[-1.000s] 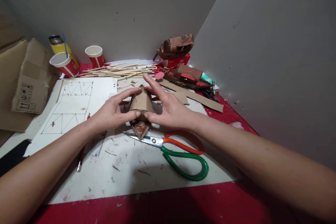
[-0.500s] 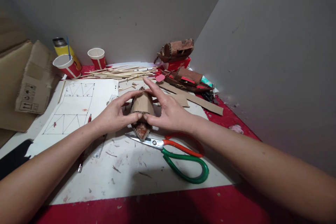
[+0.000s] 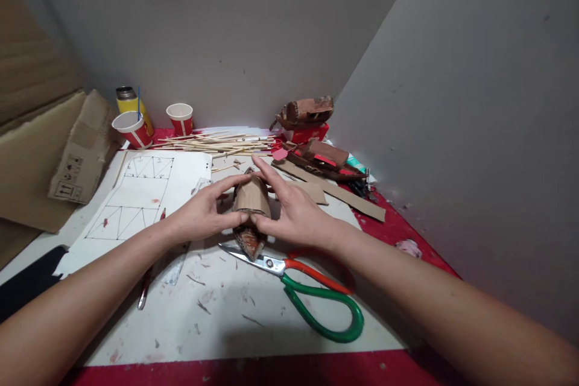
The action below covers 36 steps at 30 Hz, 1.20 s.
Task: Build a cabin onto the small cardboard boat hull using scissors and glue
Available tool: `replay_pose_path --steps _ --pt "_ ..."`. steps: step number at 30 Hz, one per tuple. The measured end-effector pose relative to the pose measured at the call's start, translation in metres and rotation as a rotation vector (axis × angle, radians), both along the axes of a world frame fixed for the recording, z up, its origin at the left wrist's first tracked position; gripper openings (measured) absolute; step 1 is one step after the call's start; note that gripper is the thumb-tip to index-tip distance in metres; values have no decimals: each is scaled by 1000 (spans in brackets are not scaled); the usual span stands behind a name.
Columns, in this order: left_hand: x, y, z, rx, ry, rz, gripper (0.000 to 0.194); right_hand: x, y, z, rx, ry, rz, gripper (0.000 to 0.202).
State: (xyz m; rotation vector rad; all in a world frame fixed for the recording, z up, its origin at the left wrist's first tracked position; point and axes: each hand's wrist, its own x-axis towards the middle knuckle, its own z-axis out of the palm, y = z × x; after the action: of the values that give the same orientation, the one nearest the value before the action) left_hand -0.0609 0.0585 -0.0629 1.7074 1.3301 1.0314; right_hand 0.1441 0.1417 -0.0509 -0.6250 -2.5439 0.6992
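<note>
A small brown model boat point(image 3: 251, 241) lies on the white sheet in front of me, its pointed end towards me. Over its middle arches a bent piece of plain cardboard point(image 3: 252, 194). My left hand point(image 3: 203, 208) grips the cardboard from the left, and my right hand point(image 3: 289, 205) grips it from the right. Both thumbs press side by side at its near edge, while the fingers reach round to the far edge. Scissors point(image 3: 271, 263) with one orange and one green handle lie just below the boat, blades touching or close to its tip.
Paper with drawn triangles point(image 3: 149, 193), a pencil point(image 3: 145, 286) and a clear ruler point(image 3: 178, 268) lie left. Thin wooden sticks point(image 3: 217, 143), paper cups point(image 3: 180, 120) and a yellow bottle point(image 3: 145, 116) stand behind. Finished-looking boats point(image 3: 316, 160), cardboard strips point(image 3: 348, 193) are right; a cardboard box point(image 3: 36, 163) far left.
The whole scene sits slightly lower in view, as the camera has tilted up a little. Both hands keep the same hold on the cardboard over the boat.
</note>
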Motion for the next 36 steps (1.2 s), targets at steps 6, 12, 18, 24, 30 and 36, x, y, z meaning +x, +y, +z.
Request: replay_pose_path --steps 6,12,18,24,30,36 --pt "-7 2 -4 -16 -48 -61 62 2 3 -6 -9 42 17 96" --pt "-4 2 -2 -29 -78 -39 63 1 1 -4 -6 33 9 95" --pt "0 3 -1 -19 -90 -7 59 0 1 -5 15 48 -11 96" --pt "3 2 -1 -4 -72 9 59 -1 0 -6 28 55 -30 95" --pt "5 2 -1 0 -74 15 58 -1 1 -8 39 54 -30 96" --pt "4 3 -3 51 -49 9 56 -1 2 -11 15 56 -24 96"
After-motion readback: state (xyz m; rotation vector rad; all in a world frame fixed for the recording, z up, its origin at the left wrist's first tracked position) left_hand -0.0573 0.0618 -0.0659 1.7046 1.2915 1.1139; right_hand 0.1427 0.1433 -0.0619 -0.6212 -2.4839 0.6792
